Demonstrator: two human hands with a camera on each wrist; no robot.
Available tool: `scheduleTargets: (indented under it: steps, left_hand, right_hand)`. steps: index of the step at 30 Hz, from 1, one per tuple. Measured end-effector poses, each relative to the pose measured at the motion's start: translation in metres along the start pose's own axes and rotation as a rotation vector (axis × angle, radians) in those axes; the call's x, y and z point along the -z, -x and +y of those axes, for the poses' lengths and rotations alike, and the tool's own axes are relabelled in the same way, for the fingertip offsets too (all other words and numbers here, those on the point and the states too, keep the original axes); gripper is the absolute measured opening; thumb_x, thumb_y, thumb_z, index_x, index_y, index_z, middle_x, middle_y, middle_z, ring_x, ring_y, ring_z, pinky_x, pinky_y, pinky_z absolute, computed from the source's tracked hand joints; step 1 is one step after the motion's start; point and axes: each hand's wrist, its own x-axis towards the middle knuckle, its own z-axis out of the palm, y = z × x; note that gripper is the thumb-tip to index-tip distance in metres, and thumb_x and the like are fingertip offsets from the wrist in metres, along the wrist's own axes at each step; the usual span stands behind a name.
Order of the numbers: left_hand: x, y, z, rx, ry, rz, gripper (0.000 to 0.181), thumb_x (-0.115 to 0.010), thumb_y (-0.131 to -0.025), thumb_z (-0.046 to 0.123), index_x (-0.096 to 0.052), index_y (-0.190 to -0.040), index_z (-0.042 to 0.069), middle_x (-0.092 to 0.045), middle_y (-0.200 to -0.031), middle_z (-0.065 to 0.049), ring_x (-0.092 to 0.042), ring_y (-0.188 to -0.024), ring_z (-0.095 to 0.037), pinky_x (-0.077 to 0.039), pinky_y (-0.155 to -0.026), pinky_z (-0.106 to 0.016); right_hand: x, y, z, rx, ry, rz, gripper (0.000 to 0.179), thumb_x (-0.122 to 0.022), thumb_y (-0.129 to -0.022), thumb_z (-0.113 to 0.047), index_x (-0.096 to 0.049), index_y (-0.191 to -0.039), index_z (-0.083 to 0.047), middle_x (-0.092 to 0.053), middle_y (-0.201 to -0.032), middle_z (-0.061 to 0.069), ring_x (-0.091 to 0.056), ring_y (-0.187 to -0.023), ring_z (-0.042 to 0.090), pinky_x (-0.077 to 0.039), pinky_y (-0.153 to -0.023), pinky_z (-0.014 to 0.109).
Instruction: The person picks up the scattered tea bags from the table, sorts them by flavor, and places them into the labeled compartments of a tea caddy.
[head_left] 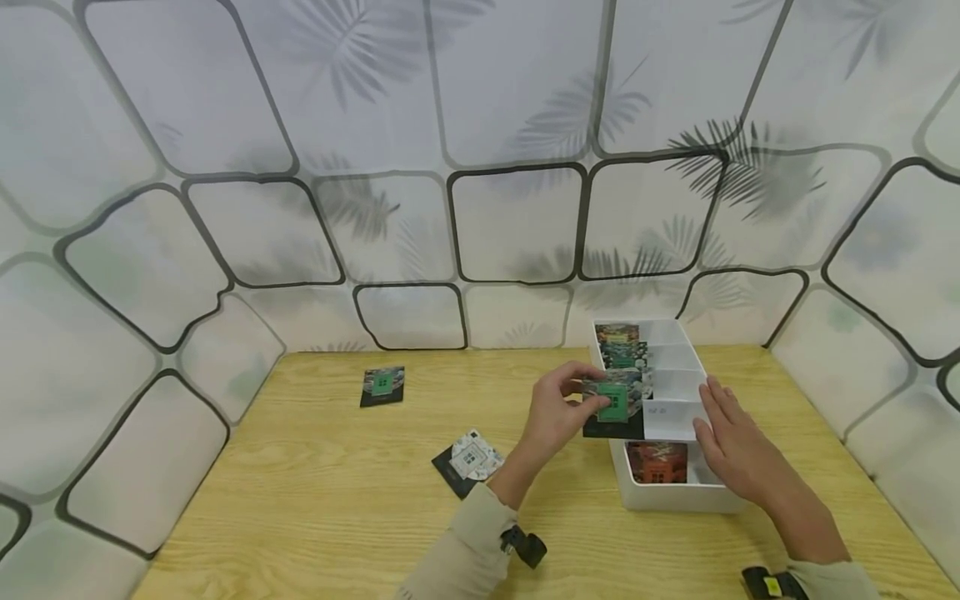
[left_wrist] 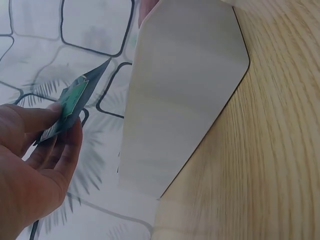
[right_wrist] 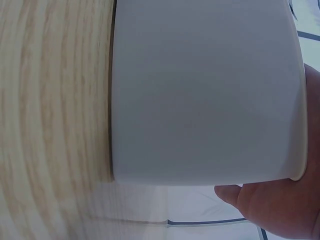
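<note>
One white box (head_left: 678, 500) holds at least three packets (head_left: 658, 464), with three other packets (head_left: 611, 428) outside it.

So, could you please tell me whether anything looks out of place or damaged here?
One thing, mildly: the black-and-white packet lies at a slant on the table, left of the white box, whereas the green-labelled packet farther back lies much straighter. I can see no spill or obvious damage.
</note>
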Motion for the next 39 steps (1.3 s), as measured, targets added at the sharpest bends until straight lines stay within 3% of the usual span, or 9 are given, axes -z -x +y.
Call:
scheduleTargets:
  steps: [7,13,17,29,39]
  left_hand:
    - [-0.011,-0.005,-0.004,-0.034,-0.007,0.002,0.028,-0.079,-0.088,-0.003,-0.072,-0.114,0.003,-0.071,-0.113,-0.011,-0.071,-0.093,-0.015,-0.059,-0.077,-0.028]
    - [-0.023,-0.010,-0.006,0.002,0.010,0.087,0.023,-0.080,-0.087,-0.002,-0.073,-0.108,0.004,-0.072,-0.108,-0.010,-0.070,-0.086,-0.011,-0.055,-0.065,-0.020]
    - [-0.033,-0.015,-0.008,-0.006,0.000,0.124,0.023,-0.081,-0.086,-0.002,-0.072,-0.106,0.004,-0.073,-0.105,-0.009,-0.069,-0.084,-0.008,-0.056,-0.063,-0.020]
    - [-0.046,-0.019,-0.017,-0.063,-0.037,0.069,0.024,-0.080,-0.087,-0.001,-0.072,-0.108,0.005,-0.073,-0.106,-0.008,-0.070,-0.089,-0.007,-0.058,-0.070,-0.021]
    - [-0.052,-0.017,-0.024,-0.071,-0.071,0.051,0.025,-0.080,-0.087,-0.001,-0.073,-0.110,0.005,-0.074,-0.107,-0.008,-0.070,-0.090,-0.004,-0.057,-0.070,-0.019]
  right_hand:
    - [0.001,0.000,0.000,-0.001,-0.005,-0.001,0.062,-0.032,-0.112,-0.026,-0.017,-0.156,0.016,-0.010,-0.165,0.033,-0.012,-0.149,0.055,-0.018,-0.116,0.067]
    - [0.000,0.000,0.000,-0.019,-0.006,-0.011,0.063,-0.032,-0.112,-0.028,-0.016,-0.157,0.015,-0.009,-0.165,0.032,-0.011,-0.150,0.054,-0.016,-0.118,0.065]
    - [0.000,0.001,-0.001,-0.019,-0.008,-0.004,0.064,-0.033,-0.112,-0.028,-0.017,-0.157,0.015,-0.010,-0.165,0.032,-0.013,-0.149,0.054,-0.015,-0.118,0.064]
    - [-0.001,0.000,0.002,-0.006,0.001,0.016,0.063,-0.034,-0.112,-0.027,-0.018,-0.157,0.014,-0.011,-0.165,0.032,-0.013,-0.149,0.054,-0.018,-0.116,0.068]
    - [-0.002,0.000,0.003,-0.002,0.002,0.023,0.063,-0.035,-0.112,-0.027,-0.019,-0.156,0.014,-0.013,-0.165,0.032,-0.010,-0.151,0.052,-0.020,-0.115,0.069]
